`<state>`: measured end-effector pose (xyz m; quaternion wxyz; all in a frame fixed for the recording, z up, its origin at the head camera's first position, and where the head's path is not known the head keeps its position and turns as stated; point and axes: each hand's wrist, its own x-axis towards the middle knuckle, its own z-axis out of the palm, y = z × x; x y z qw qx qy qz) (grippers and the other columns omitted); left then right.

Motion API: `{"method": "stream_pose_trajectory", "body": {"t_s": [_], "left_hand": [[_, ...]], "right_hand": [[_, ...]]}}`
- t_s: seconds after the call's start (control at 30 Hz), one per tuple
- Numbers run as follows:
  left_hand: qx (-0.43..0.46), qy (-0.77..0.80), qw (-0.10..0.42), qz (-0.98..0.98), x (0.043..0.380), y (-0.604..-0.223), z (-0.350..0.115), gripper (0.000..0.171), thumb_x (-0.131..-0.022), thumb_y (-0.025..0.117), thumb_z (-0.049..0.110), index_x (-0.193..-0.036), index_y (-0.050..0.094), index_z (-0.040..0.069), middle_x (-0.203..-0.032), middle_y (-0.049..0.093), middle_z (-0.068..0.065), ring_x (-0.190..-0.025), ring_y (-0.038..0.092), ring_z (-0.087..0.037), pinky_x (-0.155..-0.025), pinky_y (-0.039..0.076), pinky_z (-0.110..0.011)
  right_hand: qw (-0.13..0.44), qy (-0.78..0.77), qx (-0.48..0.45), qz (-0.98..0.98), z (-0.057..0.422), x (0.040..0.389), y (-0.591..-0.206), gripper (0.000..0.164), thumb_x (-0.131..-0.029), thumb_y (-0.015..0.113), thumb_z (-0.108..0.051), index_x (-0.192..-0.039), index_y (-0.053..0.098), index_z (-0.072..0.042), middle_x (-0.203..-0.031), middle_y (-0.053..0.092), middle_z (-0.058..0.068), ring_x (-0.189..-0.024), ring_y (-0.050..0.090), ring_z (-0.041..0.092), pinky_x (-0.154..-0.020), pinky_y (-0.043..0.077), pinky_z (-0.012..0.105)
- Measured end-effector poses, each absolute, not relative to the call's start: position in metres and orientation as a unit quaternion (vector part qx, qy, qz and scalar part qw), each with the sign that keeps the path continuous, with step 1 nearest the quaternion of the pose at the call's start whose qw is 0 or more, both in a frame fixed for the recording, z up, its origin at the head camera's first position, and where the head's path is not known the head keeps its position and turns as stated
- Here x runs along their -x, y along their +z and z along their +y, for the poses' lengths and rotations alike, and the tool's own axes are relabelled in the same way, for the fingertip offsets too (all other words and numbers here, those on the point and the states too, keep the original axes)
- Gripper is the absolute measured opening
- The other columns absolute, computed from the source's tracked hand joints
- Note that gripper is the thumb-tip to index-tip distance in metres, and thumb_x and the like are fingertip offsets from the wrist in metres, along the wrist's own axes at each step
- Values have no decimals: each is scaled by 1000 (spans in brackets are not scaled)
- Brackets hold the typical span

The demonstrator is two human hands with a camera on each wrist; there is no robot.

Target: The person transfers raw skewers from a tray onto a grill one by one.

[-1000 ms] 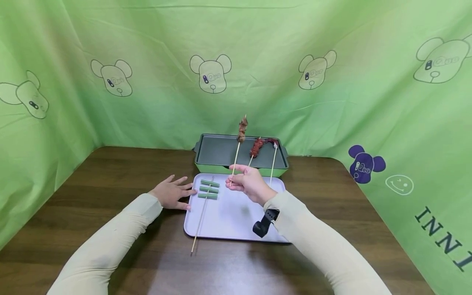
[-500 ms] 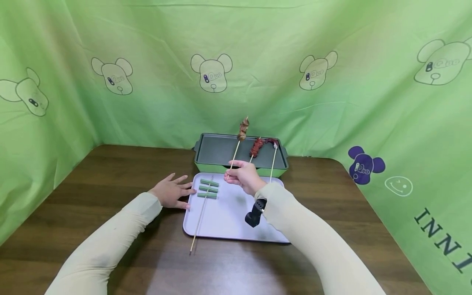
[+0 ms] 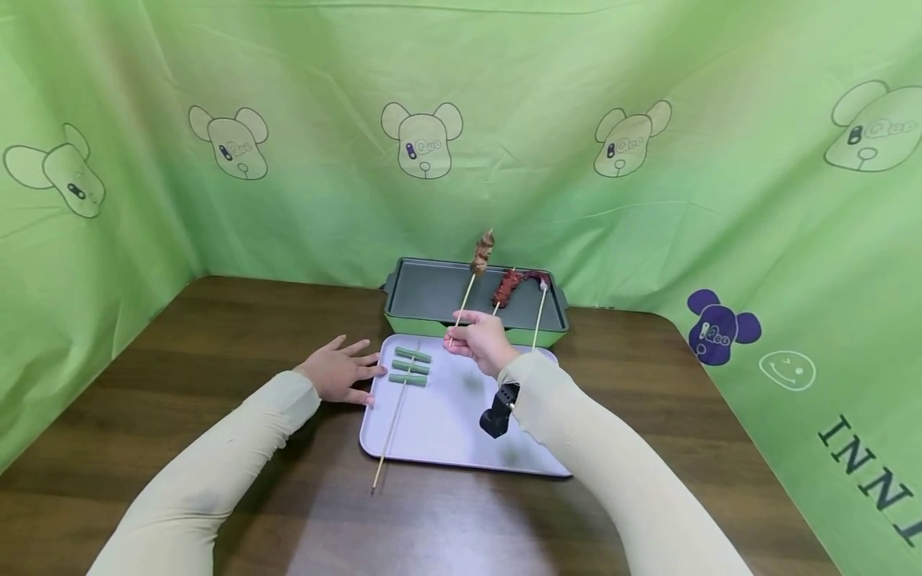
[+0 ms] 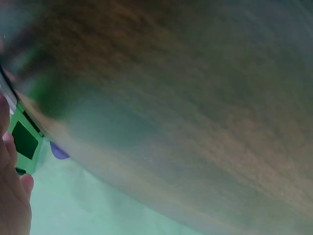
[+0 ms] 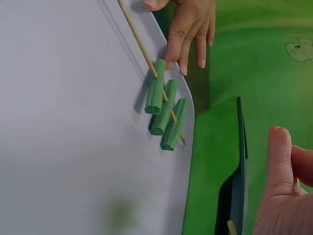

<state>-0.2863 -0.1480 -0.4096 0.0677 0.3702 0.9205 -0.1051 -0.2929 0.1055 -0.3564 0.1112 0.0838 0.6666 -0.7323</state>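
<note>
My right hand [image 3: 481,342] pinches the bare stick end of a brown meat skewer [image 3: 482,254], its meat raised over the dark grill plate [image 3: 432,290]. Fingers spread, my left hand [image 3: 340,370] rests at the left edge of the white tray [image 3: 461,432]. On that tray lies a skewer of green vegetable pieces [image 3: 409,368], its stick reaching past the front rim; the right wrist view shows the green pieces [image 5: 164,107] close to the left fingertips. A red meat skewer [image 3: 507,288] and a dark purplish tentacle-like skewer [image 3: 536,278] lie on the right part of the grill.
The green-sided grill [image 3: 418,326] stands right behind the tray on a brown wooden table [image 3: 288,488]. A green printed cloth [image 3: 346,216] hangs around the back and sides. A black wrist camera [image 3: 499,412] hangs under the right sleeve, above the tray.
My right hand has shifted slightly left and away from me, and the brown meat skewer leans more to the right. The left hand stays in place at the tray's edge.
</note>
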Motion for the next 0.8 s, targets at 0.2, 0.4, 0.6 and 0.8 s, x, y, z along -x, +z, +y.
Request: {"method": "stream_pose_trajectory", "body": {"t_s": [0.2,0.4,0.6,0.8], "left_hand": [[-369,-109,69,920,287,-410,-148,65,-92,46,59,-144,46,20,-150,40,-4,-142,24,-33,-110,18,-58],[-370,-125,64,918,287,-410,-147,65,-92,45,59,-145,46,22,-149,40,-2,-142,25,-32,-110,19,-57],[-367,-126,67,919,286,-410,-148,64,-93,45,59,-145,45,22,-150,40,-2,-142,24,-32,-110,19,-57],[-369,-130,66,918,286,-408,-147,65,-92,46,59,-144,46,22,-149,41,-1,-142,25,-32,-110,19,-57]], "right_hand": [[111,-725,-92,674,101,292,-361,45,-90,51,16,-134,47,9,-64,62,8,-49,60,11,-50,52,20],[112,-715,-95,683,99,293,-364,43,-89,52,16,-131,48,11,-66,62,12,-48,59,11,-50,52,20],[119,-699,-106,697,96,294,-366,41,-90,53,14,-131,48,11,-67,62,12,-48,59,11,-49,52,20],[133,-683,-112,709,95,293,-367,40,-91,52,12,-131,47,10,-67,62,11,-49,60,11,-48,51,20]]}}
